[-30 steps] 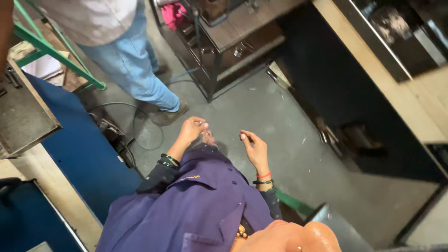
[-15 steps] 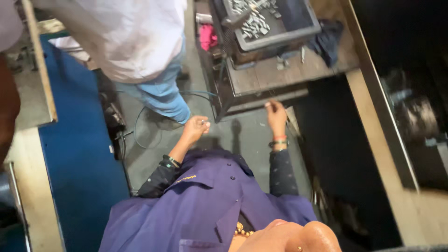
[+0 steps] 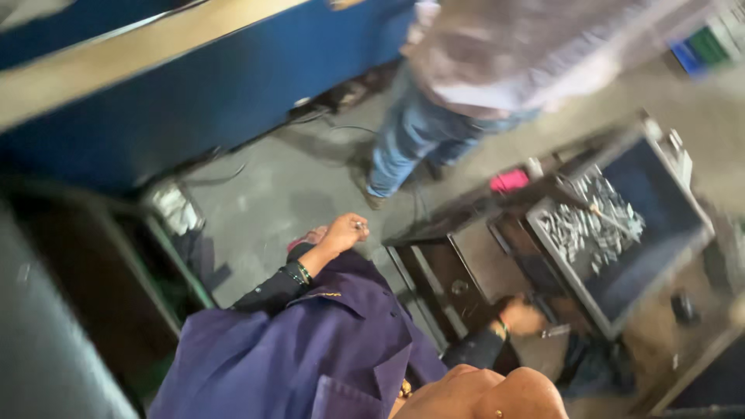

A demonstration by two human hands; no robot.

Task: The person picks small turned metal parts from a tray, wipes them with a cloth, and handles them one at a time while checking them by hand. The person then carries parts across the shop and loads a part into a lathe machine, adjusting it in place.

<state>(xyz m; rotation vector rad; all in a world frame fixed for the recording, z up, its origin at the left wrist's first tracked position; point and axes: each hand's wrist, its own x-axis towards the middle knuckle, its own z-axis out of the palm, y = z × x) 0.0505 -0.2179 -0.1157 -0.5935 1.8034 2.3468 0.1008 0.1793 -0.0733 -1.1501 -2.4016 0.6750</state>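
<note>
Hands apart: left hand [image 3: 345,231] hangs over the floor [image 3: 272,194], grip loosely curled, holding nothing; right hand [image 3: 521,316] touches the tabletop [image 3: 473,271] beside the tray of metal parts [image 3: 597,225], grip hidden, cannot tell.

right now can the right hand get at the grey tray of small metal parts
Probably yes. The right hand rests on the dark metal stand just below the grey tray of small metal parts, and nothing visible lies between them, though motion blur hides detail.
</note>
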